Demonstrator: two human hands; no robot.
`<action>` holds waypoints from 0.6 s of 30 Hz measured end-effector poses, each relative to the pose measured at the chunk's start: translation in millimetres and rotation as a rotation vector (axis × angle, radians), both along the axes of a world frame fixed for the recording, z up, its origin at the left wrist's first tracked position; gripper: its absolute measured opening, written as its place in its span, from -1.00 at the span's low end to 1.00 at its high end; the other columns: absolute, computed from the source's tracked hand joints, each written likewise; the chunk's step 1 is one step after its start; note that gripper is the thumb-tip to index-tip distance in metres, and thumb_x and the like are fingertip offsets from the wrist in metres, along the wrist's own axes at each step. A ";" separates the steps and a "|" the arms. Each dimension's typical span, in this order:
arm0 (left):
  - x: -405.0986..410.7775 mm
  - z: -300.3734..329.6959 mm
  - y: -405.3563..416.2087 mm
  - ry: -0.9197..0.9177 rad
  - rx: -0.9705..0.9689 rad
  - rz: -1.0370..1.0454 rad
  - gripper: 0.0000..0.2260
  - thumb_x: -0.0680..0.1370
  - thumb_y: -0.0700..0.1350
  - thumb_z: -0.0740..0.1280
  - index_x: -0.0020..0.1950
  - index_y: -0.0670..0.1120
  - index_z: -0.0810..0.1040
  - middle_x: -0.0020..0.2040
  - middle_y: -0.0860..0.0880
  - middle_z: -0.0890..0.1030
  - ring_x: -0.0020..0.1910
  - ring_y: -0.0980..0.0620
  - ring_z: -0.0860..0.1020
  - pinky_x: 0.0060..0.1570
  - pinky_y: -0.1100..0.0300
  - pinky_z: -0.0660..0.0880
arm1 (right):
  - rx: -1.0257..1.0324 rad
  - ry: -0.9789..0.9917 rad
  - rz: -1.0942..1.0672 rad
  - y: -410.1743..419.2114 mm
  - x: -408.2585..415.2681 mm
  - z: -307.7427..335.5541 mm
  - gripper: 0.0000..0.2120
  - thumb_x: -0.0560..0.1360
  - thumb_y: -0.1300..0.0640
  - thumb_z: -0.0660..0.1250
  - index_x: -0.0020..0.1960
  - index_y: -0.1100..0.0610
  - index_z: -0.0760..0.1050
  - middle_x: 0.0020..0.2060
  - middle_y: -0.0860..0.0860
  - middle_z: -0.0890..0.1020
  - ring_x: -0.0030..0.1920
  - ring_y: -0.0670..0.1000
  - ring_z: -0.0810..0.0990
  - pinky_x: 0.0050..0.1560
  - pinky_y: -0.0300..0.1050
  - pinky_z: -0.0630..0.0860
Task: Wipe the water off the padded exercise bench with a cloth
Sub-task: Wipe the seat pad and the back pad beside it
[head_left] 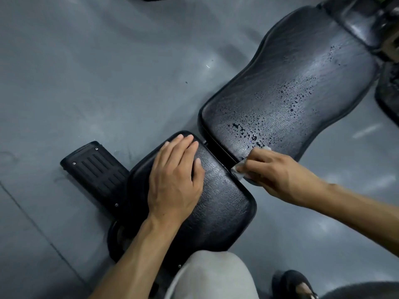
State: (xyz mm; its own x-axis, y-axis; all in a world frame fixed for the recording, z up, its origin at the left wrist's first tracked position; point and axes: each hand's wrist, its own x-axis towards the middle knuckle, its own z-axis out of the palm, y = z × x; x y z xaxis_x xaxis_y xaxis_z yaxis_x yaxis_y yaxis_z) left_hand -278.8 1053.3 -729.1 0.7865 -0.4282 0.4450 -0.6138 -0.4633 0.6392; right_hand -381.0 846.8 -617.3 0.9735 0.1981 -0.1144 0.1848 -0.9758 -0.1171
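The black padded bench runs from lower left to upper right in two pads. On the long back pad [280,72], water droplets [298,98] are scattered over the surface, with a small puddle [244,132] near its close end. My left hand [174,182] lies flat, fingers apart, on the smaller seat pad [224,203], which looks dry. At the near corner of the back pad, my right hand [274,171] is closed on a small white cloth [239,170] and presses it against the pad's edge. Most of the cloth is hidden under my fingers.
Grey glossy floor [97,72] surrounds the bench. A black ribbed foot plate [95,171] juts out to the left of the seat. My knee in light trousers [211,277] and a dark shoe [295,283] are at the bottom. More black padded equipment [386,93] stands at the right edge.
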 end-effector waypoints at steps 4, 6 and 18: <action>-1.2 -0.2 0.7 0.014 0.007 0.003 -0.66 0.64 -0.12 0.26 0.37 -0.17 0.59 0.43 -0.07 0.55 0.47 -0.05 0.45 0.53 -0.04 0.28 | -0.033 0.018 0.095 2.7 25.3 -2.6 -0.78 0.68 0.05 0.24 0.20 0.12 0.59 -0.05 0.04 0.49 -0.14 0.12 0.52 -0.11 0.09 0.54; -2.1 0.4 0.6 0.017 0.017 0.012 -0.66 0.64 -0.12 0.24 0.38 -0.16 0.59 0.44 -0.06 0.54 0.48 -0.03 0.45 0.53 -0.03 0.28 | -0.023 -0.015 0.127 7.6 52.8 -4.5 -0.76 0.67 0.03 0.23 0.19 0.11 0.60 -0.02 0.06 0.52 -0.11 0.13 0.56 -0.09 0.10 0.55; -7.3 8.7 -2.7 0.038 0.081 0.035 -0.66 0.66 -0.10 0.24 0.40 -0.12 0.57 0.45 0.00 0.52 0.51 0.06 0.39 0.54 0.00 0.26 | -0.019 -0.106 0.206 -6.8 42.2 -15.8 -0.81 0.60 0.21 0.30 0.18 0.10 0.58 -0.04 0.06 0.51 -0.13 0.14 0.51 -0.12 0.11 0.50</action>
